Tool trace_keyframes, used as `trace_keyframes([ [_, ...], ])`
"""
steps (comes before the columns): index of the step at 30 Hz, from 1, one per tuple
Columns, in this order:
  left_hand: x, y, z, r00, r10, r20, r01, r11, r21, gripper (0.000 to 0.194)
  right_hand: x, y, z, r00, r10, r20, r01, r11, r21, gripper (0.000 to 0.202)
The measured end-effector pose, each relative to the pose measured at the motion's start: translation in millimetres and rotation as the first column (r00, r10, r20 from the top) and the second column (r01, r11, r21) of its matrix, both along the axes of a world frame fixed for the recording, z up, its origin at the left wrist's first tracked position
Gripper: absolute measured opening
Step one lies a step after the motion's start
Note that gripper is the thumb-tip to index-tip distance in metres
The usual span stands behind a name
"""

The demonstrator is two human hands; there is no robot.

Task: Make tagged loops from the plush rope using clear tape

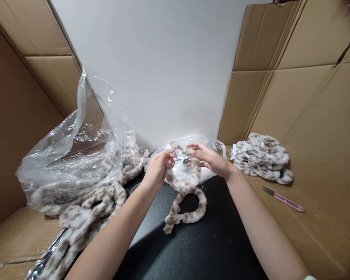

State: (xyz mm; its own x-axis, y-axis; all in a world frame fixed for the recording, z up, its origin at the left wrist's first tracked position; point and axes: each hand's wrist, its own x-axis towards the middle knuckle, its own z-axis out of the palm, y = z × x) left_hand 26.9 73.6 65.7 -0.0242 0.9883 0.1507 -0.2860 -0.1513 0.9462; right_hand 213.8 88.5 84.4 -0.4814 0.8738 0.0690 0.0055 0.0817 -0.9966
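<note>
A white-and-brown furry strap [195, 177], bent into a loop, is held up above the black table. On the loop's left side, my left hand [160, 165] pinches it between thumb and fingers. My right hand [208, 157] curls its fingers round the upper right side. Something small, shiny and metallic shows inside the loop, too small to make out. Just below, the strap's lower part or another strap forms a second furry loop [202, 206] on the table, with a white tag [179, 217]; I cannot tell whether the two are joined.
Clear plastic bag [76, 155] and a heap of furry straps [90, 210] lie at left. A stack of tagged furry straps [262, 157] and pink-handled snips [286, 200] rest on cardboard at right. Behind my hands lies another plastic bag [210, 175]. Cardboard walls [256, 70] flank the area.
</note>
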Motion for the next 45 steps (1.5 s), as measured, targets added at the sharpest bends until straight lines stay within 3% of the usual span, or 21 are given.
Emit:
trace_keyframes([
  [2,-2.6,4.7,-1.0,0.998,0.012,0.067,-0.01,0.999,-0.03,0.021,-1.5,2.8,-4.6,0.997,0.077,0.029,-0.076,0.996,-0.056,0.044],
  [4,-4.2,7.4,-3.1,0.995,-0.052,0.085,0.056,0.997,-0.051,0.024,-7.2,6.2,-11.3,0.994,0.108,-0.001,-0.108,0.99,-0.093,0.035],
  [7,-6.6,8.6,-7.2,0.977,-0.199,0.081,0.206,0.975,-0.084,0.033,-18.0,11.9,-21.0,0.98,0.026,-0.196,-0.063,0.98,-0.186,0.026],
  [9,-9.3,9.0,-9.4,0.952,-0.297,0.066,0.304,0.946,-0.118,0.039,-22.4,14.7,-24.5,0.952,0.002,-0.307,-0.095,0.953,-0.288,0.027],
  [12,-14.7,10.0,-10.7,0.898,-0.439,0.028,0.436,0.882,-0.178,0.044,-22.4,16.0,-24.0,0.93,0.074,-0.359,-0.228,0.883,-0.409,0.038],
  [17,-23.3,10.4,-6.8,0.86,-0.511,0.015,0.504,0.844,-0.184,0.038,-15.9,13.2,-17.8,0.875,0.233,-0.423,-0.423,0.794,-0.437,0.039],
  [20,-26.6,9.3,-2.8,0.846,-0.533,-0.005,0.526,0.837,-0.148,0.038,-15.6,9.7,-15.3,0.856,0.258,-0.447,-0.458,0.78,-0.426,0.04],
  [25,-27.1,8.4,-2.8,0.85,-0.52,-0.08,0.508,0.851,-0.133,0.039,-22.9,3.7,-13.2,0.916,0.198,-0.35,-0.304,0.91,-0.282,0.028],
  [27,-28.5,10.9,-7.0,0.864,-0.452,-0.224,0.437,0.892,-0.114,0.036,-20.1,6.6,-11.0,0.971,0.087,-0.222,-0.131,0.972,-0.193,0.028],
  [29,-31.7,15.5,-12.6,0.849,-0.323,-0.418,0.322,0.944,-0.074,0.042,-5.1,13.6,-6.7,0.988,-0.127,-0.086,0.121,0.991,-0.064,0.031],
  [31,-35.1,20.6,-17.1,0.79,-0.203,-0.579,0.221,0.975,-0.04,0.059,25.3,21.7,-0.8,0.912,-0.411,0.001,0.407,0.903,0.139,0.032],
  [32,-36.2,22.4,-18.1,0.758,-0.162,-0.632,0.188,0.982,-0.026,0.065,45.5,25.0,2.3,0.828,-0.56,0.02,0.536,0.802,0.264,0.031],
  [34,-36.5,23.4,-16.7,0.702,-0.11,-0.704,0.166,0.986,0.011,0.069,90.4,28.6,6.7,0.579,-0.815,0.026,0.685,0.504,0.526,0.027],
  [36,-34.5,20.5,-11.9,0.643,-0.084,-0.762,0.164,0.986,0.029,0.067,132.0,30.0,5.8,0.276,-0.961,0.005,0.705,0.206,0.679,0.024],
  [37,-33.0,18.3,-9.0,0.612,-0.084,-0.786,0.166,0.986,0.024,0.066,148.7,31.0,2.3,0.142,-0.99,-0.009,0.696,0.094,0.712,0.023],
  [38,-31.5,16.0,-6.4,0.584,-0.087,-0.807,0.169,0.985,0.016,0.065,161.8,32.7,-3.6,0.037,-0.999,-0.008,0.692,0.02,0.722,0.023],
  [40,-28.9,12.8,-3.3,0.543,-0.102,-0.833,0.176,0.984,-0.006,0.064,176.7,38.4,-21.3,-0.071,-0.997,0.041,0.709,-0.021,0.705,0.022],
  [45,-29.7,15.4,-8.2,0.522,-0.108,-0.846,0.187,0.982,-0.01,0.06,177.6,55.8,-65.8,-0.056,-0.988,0.147,0.781,0.048,0.623,0.015],
])
